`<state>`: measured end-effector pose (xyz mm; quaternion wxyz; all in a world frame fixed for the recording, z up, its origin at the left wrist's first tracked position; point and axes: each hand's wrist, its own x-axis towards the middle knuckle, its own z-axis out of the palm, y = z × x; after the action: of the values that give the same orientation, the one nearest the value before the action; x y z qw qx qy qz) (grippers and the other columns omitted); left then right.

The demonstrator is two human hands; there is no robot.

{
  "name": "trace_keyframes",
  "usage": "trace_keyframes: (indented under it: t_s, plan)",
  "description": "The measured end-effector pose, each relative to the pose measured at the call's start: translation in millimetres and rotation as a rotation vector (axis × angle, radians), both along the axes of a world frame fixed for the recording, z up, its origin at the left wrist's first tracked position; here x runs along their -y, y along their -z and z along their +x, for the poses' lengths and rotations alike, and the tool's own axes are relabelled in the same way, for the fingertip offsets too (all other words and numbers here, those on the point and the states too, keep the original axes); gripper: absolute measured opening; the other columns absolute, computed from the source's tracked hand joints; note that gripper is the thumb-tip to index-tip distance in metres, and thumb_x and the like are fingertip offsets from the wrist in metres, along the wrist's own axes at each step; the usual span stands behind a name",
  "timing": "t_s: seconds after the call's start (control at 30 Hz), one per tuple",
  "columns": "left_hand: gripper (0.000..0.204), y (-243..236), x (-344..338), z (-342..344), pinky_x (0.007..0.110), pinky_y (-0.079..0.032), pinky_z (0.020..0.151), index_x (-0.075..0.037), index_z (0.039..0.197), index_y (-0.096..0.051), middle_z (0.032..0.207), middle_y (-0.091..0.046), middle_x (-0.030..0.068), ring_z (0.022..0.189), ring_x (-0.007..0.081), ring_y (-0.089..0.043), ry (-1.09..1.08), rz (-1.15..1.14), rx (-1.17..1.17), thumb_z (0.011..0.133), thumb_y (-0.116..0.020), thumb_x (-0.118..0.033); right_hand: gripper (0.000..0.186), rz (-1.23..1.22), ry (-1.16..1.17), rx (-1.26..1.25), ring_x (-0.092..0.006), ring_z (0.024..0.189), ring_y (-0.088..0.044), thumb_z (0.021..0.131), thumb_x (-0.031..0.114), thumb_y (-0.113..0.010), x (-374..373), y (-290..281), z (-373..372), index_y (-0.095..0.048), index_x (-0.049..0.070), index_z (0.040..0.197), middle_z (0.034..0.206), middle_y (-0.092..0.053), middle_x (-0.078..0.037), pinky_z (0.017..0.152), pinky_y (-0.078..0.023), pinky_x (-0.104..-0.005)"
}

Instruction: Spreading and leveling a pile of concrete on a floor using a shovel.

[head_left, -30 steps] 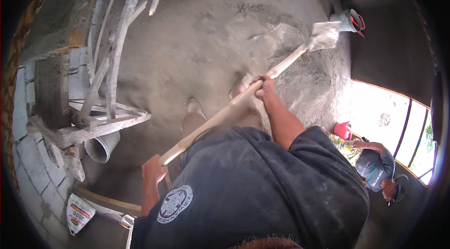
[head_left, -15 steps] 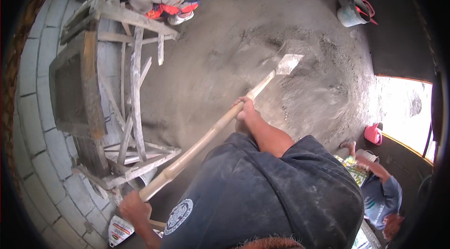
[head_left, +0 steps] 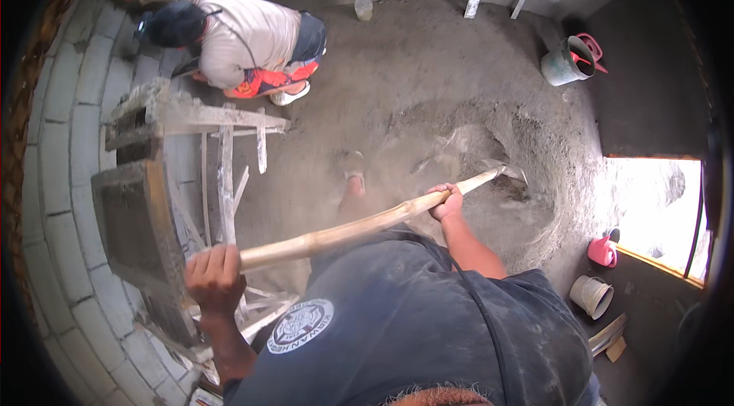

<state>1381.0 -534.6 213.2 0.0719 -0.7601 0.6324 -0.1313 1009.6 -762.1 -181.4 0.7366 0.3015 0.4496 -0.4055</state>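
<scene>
Bright daylight pours in from the doorway (head_left: 650, 207) on the right (too white to see); edges bend round and dark.

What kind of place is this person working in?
Most likely a building site: a heap of grey mortar mix on the floor, a block wall, and rough wooden scaffolding beside it.

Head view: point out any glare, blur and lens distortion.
Head view: the bright opening at right is blown out; block wall courses bow toward the black fisheye rim; the shovel handle and both hands look sharp, the blade half lost in grey sand.
</scene>
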Motion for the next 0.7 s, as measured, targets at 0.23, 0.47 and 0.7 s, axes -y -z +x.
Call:
trace_keyframes:
  t_s: [0.23,0.47,0.7]
  plan:
    - [0.012,-27,220,76,0.036,-0.045,0.067,-0.009,0.081,-0.059,0.077,-0.058,0.0036,0.07,0.0233,-0.058,0.341,-0.045,0.024,0.07,-0.063,-0.008,0.011,-0.197,0.349,-0.048,-0.0207,0.063,-0.052,0.077,0.009,-0.053,95,-31,29,-0.045,0.008,0.07,0.065,-0.049,-0.006,0.072,-0.05,-0.0378]
    - [0.018,-33,382,92,0.037,-0.045,0.071,-0.009,0.084,-0.06,0.081,-0.06,0.0038,0.077,0.0234,-0.058,0.527,0.096,0.001,0.067,-0.065,-0.009,0.011,-0.227,0.638,-0.025,-0.0208,0.06,-0.048,0.08,0.012,-0.05,159,-17,43,-0.044,0.009,0.072,0.067,-0.048,-0.006,0.073,-0.049,-0.0389]
    - [0.018,9,468,123,0.038,-0.045,0.074,-0.01,0.085,-0.061,0.081,-0.062,0.0041,0.078,0.0235,-0.06,0.612,0.061,0.035,0.067,-0.064,-0.008,0.011,-0.113,0.669,-0.056,-0.0233,0.06,-0.049,0.078,0.011,-0.051,217,-15,64,-0.043,0.008,0.071,0.067,-0.048,-0.006,0.068,-0.049,-0.0422]
